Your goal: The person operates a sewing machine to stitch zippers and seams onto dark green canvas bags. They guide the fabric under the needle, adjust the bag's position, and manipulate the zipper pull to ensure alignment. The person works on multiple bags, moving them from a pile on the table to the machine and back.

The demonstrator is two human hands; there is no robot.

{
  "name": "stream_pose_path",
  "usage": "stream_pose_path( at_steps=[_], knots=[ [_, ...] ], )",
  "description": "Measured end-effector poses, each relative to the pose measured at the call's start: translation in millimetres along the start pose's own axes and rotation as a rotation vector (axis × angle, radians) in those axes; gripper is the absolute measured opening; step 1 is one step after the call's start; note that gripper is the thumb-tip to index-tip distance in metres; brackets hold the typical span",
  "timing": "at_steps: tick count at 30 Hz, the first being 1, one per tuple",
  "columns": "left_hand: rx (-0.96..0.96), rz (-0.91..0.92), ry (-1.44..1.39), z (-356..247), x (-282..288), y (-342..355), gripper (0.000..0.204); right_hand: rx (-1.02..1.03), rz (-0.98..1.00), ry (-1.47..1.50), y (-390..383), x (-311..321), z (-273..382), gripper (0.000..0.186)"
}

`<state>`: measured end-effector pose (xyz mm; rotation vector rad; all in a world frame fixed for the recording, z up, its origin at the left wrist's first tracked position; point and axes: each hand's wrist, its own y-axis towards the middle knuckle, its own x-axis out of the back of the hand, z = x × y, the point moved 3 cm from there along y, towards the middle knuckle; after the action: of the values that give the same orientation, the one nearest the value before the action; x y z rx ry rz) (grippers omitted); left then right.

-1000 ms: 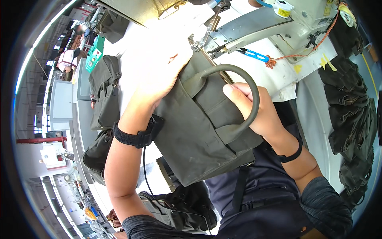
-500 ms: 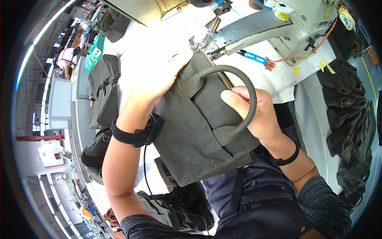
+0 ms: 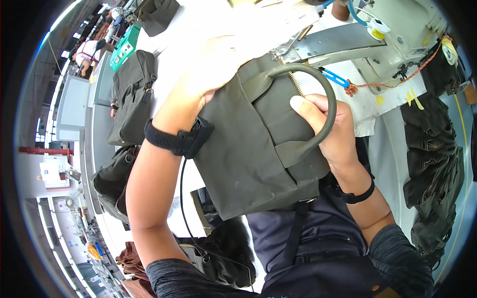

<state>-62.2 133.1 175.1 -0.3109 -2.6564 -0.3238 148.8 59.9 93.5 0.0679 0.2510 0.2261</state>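
Observation:
A dark olive fabric bag (image 3: 233, 144) lies tilted in front of me, its upper end at the sewing machine (image 3: 338, 44). Its rounded handle (image 3: 332, 99) arches over the brass zipper (image 3: 295, 82). My right hand (image 3: 338, 126) is closed on the zipper edge, thumb on top, reaching in beside the handle. My left hand (image 3: 213, 69) rests at the bag's upper left side. Strong glare washes out its fingers, so their shape is lost. The needle area is partly hidden by the same glare.
Other dark bags (image 3: 131, 99) stand along the left of the table. A blue cutter (image 3: 334, 77) on an orange cord lies by the machine base. Dark fabric pieces (image 3: 432, 154) hang at the right. A person (image 3: 87, 53) bends over at the far left.
My view has shifted, so the machine sits lower and further right. The bag and both hands have moved slightly further in toward the machine. My right hand keeps its hold.

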Motion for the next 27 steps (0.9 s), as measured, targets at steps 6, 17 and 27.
stream_pose_path(
  at_steps=[6,17,27],
  knots=[
    [0.318,-0.044,0.068,25.6,15.5,6.4,0.033,-0.014,-0.025,-0.081,14.9,-1.2,-2.3,0.029],
    [0.182,-0.013,-0.255,41.2,14.1,18.2,0.027,0.115,-0.063,-0.316,15.6,2.9,-9.7,0.030],
    [-0.415,0.143,-0.097,43.3,20.1,18.8,0.037,-0.152,0.056,-0.207,-61.9,34.2,-8.6,0.030]
  ],
)
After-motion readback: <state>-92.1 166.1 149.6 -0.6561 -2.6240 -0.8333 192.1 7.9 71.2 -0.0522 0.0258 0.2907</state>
